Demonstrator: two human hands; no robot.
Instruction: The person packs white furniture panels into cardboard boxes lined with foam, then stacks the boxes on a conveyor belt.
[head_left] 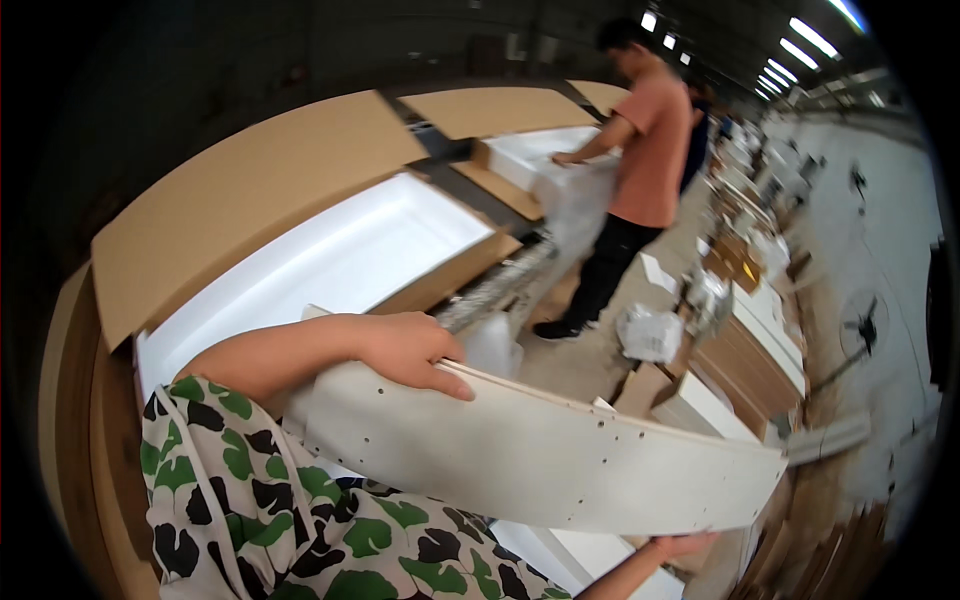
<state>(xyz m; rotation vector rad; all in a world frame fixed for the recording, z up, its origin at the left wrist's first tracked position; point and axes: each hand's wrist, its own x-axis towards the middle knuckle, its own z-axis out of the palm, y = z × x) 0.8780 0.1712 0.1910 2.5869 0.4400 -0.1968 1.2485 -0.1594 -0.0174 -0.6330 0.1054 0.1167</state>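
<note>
I hold a long white board (540,460) with small drilled holes across my body, tilted on edge. My left hand (410,350) grips its upper edge near the left end. My right hand (685,545) supports the lower edge near the right end, with only the fingers showing under the board. Beyond the board lies an open cardboard box (250,190) lined with white foam (340,260), its flaps spread outward.
Another person in an orange shirt (650,150) stands at a second open box (545,150), handling clear plastic wrap (575,215). White panels and cardboard cartons (750,330) lie stacked along the right. A floor fan (865,325) stands on the concrete aisle.
</note>
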